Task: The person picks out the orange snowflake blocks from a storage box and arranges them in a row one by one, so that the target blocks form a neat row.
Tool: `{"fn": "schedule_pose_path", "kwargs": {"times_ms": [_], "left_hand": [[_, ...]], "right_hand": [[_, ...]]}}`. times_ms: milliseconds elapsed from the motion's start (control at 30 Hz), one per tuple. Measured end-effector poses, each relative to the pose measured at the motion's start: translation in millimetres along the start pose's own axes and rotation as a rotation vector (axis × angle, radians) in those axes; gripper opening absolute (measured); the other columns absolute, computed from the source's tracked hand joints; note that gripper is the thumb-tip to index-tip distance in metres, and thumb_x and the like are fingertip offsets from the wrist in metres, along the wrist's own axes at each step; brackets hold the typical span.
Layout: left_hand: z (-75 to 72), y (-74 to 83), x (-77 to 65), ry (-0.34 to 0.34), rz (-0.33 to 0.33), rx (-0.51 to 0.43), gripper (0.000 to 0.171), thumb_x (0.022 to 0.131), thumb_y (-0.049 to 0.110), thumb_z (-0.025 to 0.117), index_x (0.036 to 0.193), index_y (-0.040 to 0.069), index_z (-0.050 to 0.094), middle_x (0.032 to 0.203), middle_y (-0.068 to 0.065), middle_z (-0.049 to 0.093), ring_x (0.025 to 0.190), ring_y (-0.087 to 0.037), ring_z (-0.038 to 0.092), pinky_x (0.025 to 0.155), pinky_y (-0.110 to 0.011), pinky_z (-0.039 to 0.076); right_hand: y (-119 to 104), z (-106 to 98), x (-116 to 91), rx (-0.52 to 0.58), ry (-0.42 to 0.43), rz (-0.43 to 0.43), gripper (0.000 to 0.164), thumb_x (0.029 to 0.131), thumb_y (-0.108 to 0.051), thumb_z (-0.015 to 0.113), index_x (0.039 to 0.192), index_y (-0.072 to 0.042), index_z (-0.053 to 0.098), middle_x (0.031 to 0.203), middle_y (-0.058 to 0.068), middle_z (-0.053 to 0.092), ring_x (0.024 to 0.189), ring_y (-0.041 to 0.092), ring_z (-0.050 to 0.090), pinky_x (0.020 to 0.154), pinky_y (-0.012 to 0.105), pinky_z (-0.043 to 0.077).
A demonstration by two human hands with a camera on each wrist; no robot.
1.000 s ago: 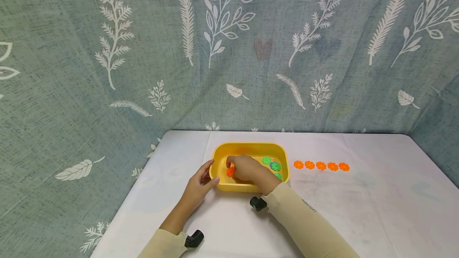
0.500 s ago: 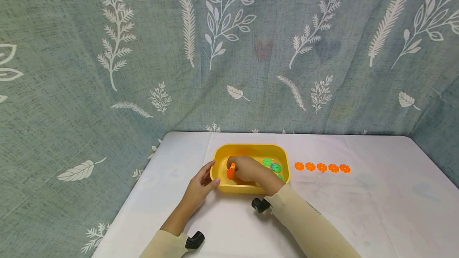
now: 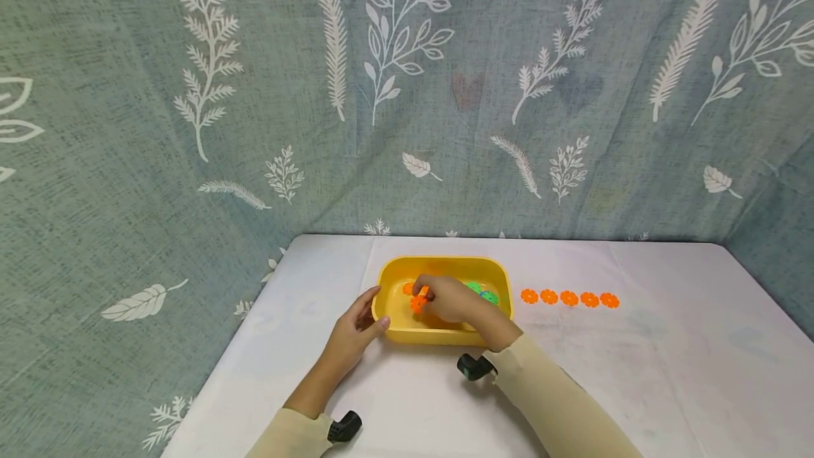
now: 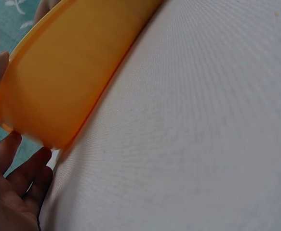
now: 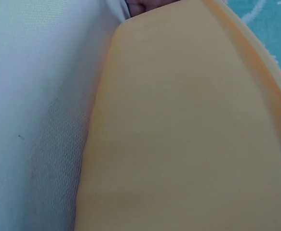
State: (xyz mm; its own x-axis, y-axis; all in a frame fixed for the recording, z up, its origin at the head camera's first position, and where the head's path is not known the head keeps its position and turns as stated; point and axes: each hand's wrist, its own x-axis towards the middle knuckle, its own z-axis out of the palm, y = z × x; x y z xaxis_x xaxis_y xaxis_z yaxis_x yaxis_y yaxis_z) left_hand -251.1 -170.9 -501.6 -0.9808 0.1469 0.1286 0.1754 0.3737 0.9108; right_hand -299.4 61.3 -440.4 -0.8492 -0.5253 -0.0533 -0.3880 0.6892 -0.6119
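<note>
A yellow plastic tray (image 3: 439,336) stands on the white-covered table. My left hand (image 3: 354,321) grips its left end, thumb at the front rim and fingers against the side; the left wrist view shows these fingers (image 4: 28,171) against the outer wall. Inside the tray, my right hand (image 3: 448,300) pinches an orange flower-shaped disc (image 3: 417,304) between thumb and fingers. Another orange disc (image 3: 408,288) lies behind it, near the left end. Green discs (image 3: 488,297) lie at the right end, partly hidden by the right hand. The right wrist view mostly shows the tray's outer wall (image 5: 188,125).
To the right of the tray, several orange flower-shaped discs (image 3: 569,298) lie in a row on the table (image 3: 668,359). A grey-green curtain with white leaf prints (image 3: 470,182) hangs behind the table.
My right hand has shifted to the right inside the tray with the orange disc, uncovering another orange disc behind it. My left hand stays on the tray's left end.
</note>
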Motion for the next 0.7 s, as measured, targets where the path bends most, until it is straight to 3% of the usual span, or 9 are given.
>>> {"fn": "schedule_pose_path", "kwargs": {"times_ms": [267,433,700], "left_hand": [[-0.3,-0.5,-2.1,0.011,0.019,-0.026,0.065,0.09,0.028,0.072,0.147,0.027,0.042,0.142,0.002,0.052,0.122,-0.018,0.054,0.104,-0.041,0.041],[-1.1,4.1,-2.6,-0.007,0.009,-0.029,0.066,0.092,0.024,0.07,0.15,0.02,0.039,0.145,-0.006,0.048,0.126,-0.027,0.051,0.106,-0.046,0.039],[-6.0,35.8,-13.8,-0.045,0.015,0.003,0.071,0.092,0.033,0.069,0.151,0.01,0.036,0.146,-0.013,0.045,0.126,-0.03,0.051,0.105,-0.041,0.04]], "right_hand": [[3,-9,-11,0.051,0.004,0.029,0.024,0.091,-0.013,0.069,0.112,-0.021,0.061,0.095,-0.002,0.06,0.086,0.018,0.055,0.078,0.034,0.049],[4,-14,-17,0.083,0.001,0.058,0.025,0.091,-0.011,0.069,0.113,-0.019,0.061,0.094,0.001,0.059,0.083,0.02,0.055,0.074,0.033,0.05],[11,-22,-26,0.095,0.034,0.056,0.025,0.091,-0.01,0.069,0.112,-0.019,0.061,0.092,0.001,0.058,0.08,0.02,0.054,0.069,0.033,0.048]]}}
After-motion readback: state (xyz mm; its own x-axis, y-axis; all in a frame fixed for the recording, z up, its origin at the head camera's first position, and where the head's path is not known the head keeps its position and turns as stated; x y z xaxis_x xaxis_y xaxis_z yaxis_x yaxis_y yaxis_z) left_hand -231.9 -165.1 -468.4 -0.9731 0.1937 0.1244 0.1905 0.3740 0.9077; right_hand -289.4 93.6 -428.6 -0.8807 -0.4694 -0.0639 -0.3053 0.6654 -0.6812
